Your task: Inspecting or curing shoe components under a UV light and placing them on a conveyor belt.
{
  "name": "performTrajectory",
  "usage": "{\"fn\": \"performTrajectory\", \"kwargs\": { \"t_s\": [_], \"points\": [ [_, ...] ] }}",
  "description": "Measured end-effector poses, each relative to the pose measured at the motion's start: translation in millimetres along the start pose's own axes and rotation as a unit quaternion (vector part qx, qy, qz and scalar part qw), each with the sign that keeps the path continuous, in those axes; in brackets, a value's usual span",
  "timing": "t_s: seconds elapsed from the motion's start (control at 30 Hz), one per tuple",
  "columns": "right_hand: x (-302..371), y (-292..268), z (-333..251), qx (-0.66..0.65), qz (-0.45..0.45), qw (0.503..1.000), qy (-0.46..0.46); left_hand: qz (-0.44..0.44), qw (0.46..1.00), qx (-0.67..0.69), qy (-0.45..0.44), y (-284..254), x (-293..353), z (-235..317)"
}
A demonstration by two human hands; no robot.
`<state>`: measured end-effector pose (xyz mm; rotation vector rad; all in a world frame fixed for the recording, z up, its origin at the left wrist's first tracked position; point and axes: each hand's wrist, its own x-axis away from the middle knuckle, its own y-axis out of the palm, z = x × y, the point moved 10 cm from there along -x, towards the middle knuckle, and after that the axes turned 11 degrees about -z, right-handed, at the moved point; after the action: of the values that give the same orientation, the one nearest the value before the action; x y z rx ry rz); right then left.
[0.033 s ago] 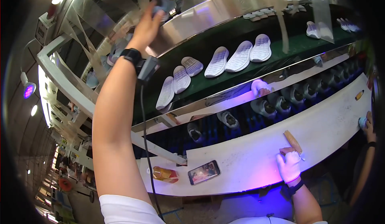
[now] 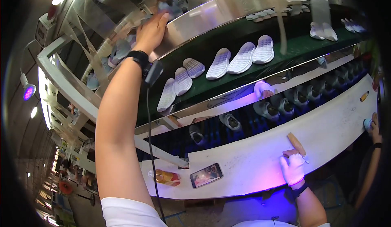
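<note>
My bare left hand reaches up to the steel edge of the upper line, fingers stretched out, with nothing visible in it. Just beyond its fingertips is a blue-grey shoe, blurred, behind clear plastic strips. My right hand, in a white glove with bare fingertips, is low over the white bench. It is closed on a wooden-handled tool; the tool's pale far end shows beside the glove, too small to tell its kind. Purple light falls on this hand.
White shoe soles lie on the green conveyor belt. Below, several dark shoes stand in a row behind the bench. On the bench are a phone and a drink bottle. Another person's hand is at far right.
My left hand has drawn down and away from the blue-grey shoe, which it was touching before. The shoe sits slightly farther right. My right hand has hardly moved.
</note>
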<state>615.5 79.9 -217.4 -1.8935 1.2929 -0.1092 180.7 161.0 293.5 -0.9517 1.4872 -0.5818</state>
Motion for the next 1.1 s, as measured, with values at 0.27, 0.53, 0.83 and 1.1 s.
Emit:
{"fn": "performTrajectory", "kwargs": {
  "t_s": [0.27,0.53,0.83,1.1],
  "points": [
    [0,-13,4,0.005,0.028,0.999,-0.019,0.023,0.992,-0.071,0.103,72,168,40],
    [-5,-12,-9,-0.013,0.016,0.999,-0.045,-0.155,0.928,0.237,-0.243,176,215,-108],
    [-6,2,-4,0.084,-0.06,0.994,0.027,-0.215,0.947,0.235,-0.045,222,103,39],
    [1,-3,0,0.081,-0.051,0.995,0.01,-0.098,0.984,0.142,-0.047,160,126,87]
  ]
}}
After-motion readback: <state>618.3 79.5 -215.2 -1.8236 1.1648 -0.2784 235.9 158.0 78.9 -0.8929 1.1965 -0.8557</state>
